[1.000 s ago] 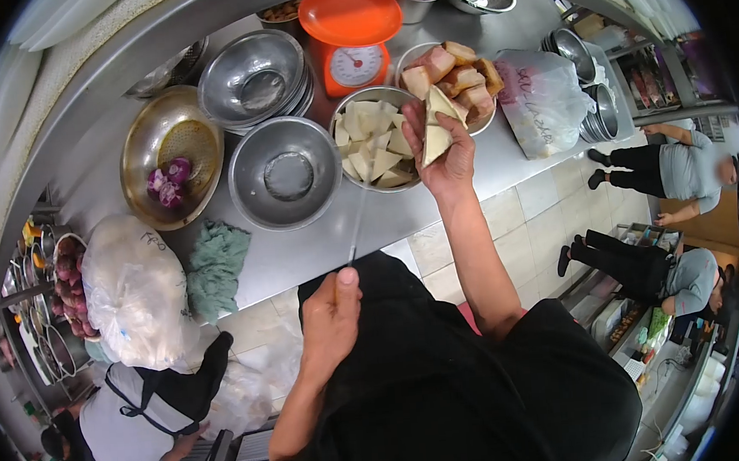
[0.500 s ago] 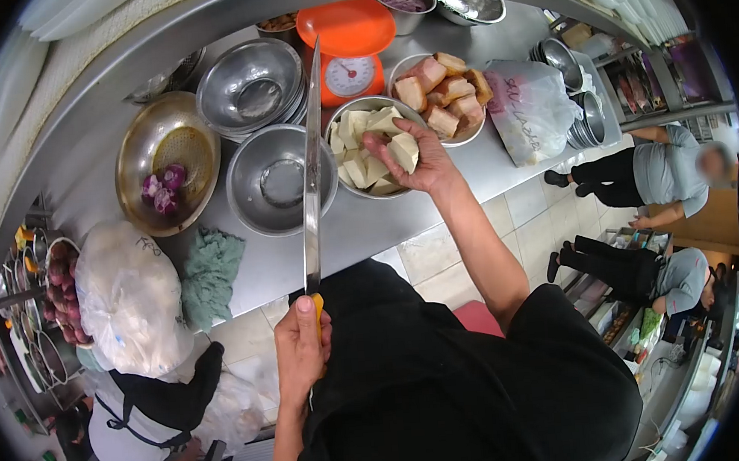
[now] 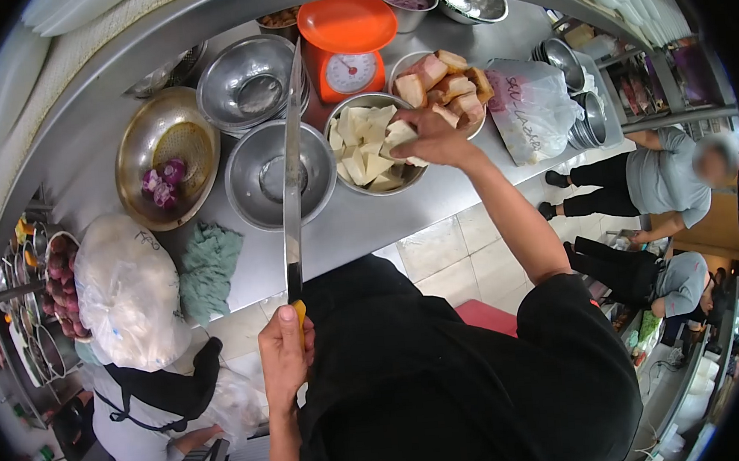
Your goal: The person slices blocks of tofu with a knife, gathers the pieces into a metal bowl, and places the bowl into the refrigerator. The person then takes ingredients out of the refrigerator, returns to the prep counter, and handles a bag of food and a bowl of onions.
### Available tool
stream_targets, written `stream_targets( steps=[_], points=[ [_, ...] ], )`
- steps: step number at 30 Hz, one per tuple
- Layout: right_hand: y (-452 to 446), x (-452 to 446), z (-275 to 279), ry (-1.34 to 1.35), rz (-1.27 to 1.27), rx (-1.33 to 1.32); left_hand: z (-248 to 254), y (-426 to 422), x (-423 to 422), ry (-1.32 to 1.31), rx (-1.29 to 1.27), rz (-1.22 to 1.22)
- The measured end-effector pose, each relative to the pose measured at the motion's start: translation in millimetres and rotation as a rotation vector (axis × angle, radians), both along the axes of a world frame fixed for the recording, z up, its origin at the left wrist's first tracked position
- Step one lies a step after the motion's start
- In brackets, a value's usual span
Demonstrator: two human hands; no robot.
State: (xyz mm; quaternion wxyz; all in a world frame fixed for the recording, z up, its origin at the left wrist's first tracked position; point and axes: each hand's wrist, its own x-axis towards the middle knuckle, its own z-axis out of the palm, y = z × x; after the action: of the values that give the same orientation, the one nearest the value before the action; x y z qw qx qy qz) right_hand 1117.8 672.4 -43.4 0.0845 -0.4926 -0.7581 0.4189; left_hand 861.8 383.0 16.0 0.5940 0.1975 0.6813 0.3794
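My left hand (image 3: 285, 348) is closed round the yellow handle (image 3: 300, 309) of a long knife (image 3: 292, 159), whose blade points up the view, above the rim of an empty steel bowl (image 3: 250, 175). My right hand (image 3: 439, 140) is palm down at the right side of a steel bowl (image 3: 340, 176) of white cut pieces (image 3: 372, 149). Its thumb and fingers curve round white pieces there; the fingertips are partly hidden. Just behind that hand stands a bowl of meat chunks (image 3: 465, 106).
An orange scale (image 3: 350, 71) stands behind the bowls. Left are stacked bowls (image 3: 252, 78), an oval pan (image 3: 136, 135) with purple onion, a green cloth (image 3: 211, 271) and a filled bag (image 3: 129, 290). Another bag (image 3: 533, 112) lies right. People are at lower left (image 3: 139, 426) and right (image 3: 666, 175).
My right hand has turned from palm up to palm down over the bowl of white pieces. My left hand and the knife have shifted left and slightly down.
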Motion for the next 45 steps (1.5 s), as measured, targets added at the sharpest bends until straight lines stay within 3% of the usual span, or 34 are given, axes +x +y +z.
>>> stream_targets(
  steps=[4,9,12,14,18,20,24,30,37,45],
  points=[
    [-19.4,-17.5,-17.3,-0.252,-0.001,0.36,4.5,0.0,2.4,0.077,0.007,-0.001],
    [-33.1,-31.2,-20.2,-0.569,-0.045,0.276,0.3,-4.6,6.3,0.089,0.053,0.013],
    [-38.3,-40.9,12.9,-0.724,-0.021,0.196,-2.6,-8.2,7.1,0.103,0.04,0.033],
    [-37.9,-36.1,14.5,-0.712,-0.044,0.274,-3.3,-10.1,6.5,0.157,0.004,0.051],
    [-32.9,-27.7,26.0,-0.532,-0.094,0.338,-15.6,-25.8,-3.5,0.314,0.077,0.046],
    [-37.0,-29.5,30.8,-0.224,-0.154,0.495,-22.6,-41.3,-8.2,0.343,0.131,0.054],
    [-48.3,-69.7,50.0,0.145,-0.193,0.378,-7.1,-64.2,-12.5,0.394,0.07,0.163],
    [-75.6,-152.0,50.4,0.482,-0.022,0.319,-17.8,-119.0,-22.9,0.493,-0.005,0.405],
    [-118.3,-235.4,34.8,0.537,0.007,0.28,-45.5,-171.1,-87.8,0.378,0.072,0.64],
    [-197.9,-322.5,0.8,0.547,-0.029,0.353,-55.8,-234.2,-207.2,0.384,0.065,0.694]
  ],
)
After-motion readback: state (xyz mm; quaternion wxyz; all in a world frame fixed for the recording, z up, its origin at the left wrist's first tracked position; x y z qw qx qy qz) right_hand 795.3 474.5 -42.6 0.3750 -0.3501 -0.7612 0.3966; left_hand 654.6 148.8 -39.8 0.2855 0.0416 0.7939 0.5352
